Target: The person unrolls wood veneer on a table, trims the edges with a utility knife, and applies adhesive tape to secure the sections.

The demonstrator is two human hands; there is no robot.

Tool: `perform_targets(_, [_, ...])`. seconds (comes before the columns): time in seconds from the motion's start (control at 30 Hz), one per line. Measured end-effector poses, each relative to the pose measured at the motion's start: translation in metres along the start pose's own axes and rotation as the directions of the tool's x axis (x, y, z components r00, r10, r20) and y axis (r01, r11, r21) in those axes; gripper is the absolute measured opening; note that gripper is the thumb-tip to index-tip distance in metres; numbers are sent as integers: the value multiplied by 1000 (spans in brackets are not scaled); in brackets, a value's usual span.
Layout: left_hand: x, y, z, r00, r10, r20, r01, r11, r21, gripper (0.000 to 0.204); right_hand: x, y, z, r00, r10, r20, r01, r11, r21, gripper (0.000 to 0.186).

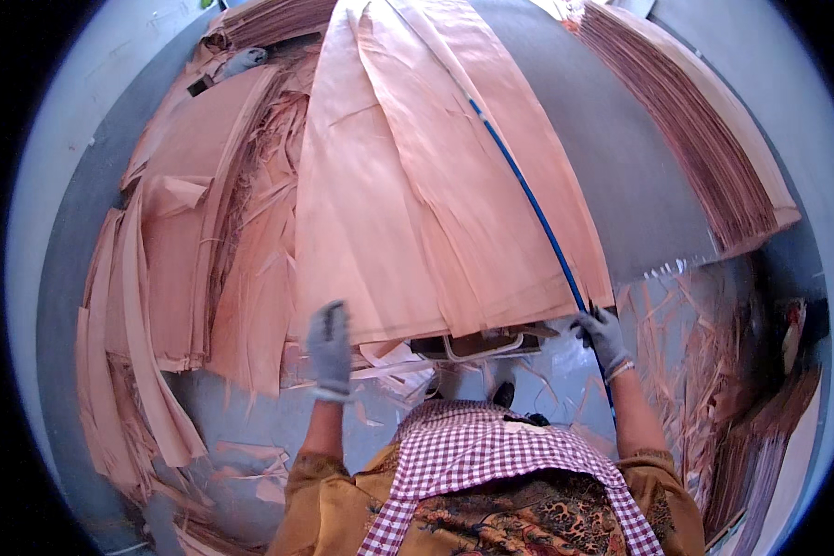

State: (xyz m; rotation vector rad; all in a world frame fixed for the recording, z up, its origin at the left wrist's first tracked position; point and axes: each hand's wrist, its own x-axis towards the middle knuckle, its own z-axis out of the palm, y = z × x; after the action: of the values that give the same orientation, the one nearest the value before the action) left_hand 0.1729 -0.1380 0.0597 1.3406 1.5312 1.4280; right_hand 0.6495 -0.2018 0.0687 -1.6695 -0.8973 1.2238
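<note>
A wide, thin pinkish wood veneer sheet (371,213) lies lengthwise before me, rippled and creased down its middle. My left hand (329,352), in a grey glove, is at the sheet's near left corner. It is blurred, with its fingers stretched forward, and I cannot tell whether it touches the veneer. At the near right corner my gloved right hand (602,338) is closed around a long, thin blue rod (535,199). The rod runs away from me over the right part of the sheet, and its lower end passes down beside my forearm.
Stacked veneer (181,250) with torn strips stands on the left, a grey glove (244,61) on its far part. A grey tabletop (621,157) separates the sheet from a tall veneer stack (704,120) on the right. Scraps litter the floor (232,417).
</note>
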Motion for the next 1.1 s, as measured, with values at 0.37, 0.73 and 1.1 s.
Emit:
perform_targets(0.37, [-35,55,174,919,-78,385,-226,695,682,73,-82,77,-53,960,279,-8,-278,957,79,21])
perform_targets(0.73, [-43,80,210,883,-391,258,8,565,825,111,-90,67,-79,985,157,-73,-156,988,23,23])
perform_targets(1.1, [-25,-6,215,957,-258,133,99,721,686,56,-43,32,-97,995,85,59,-88,995,50,19])
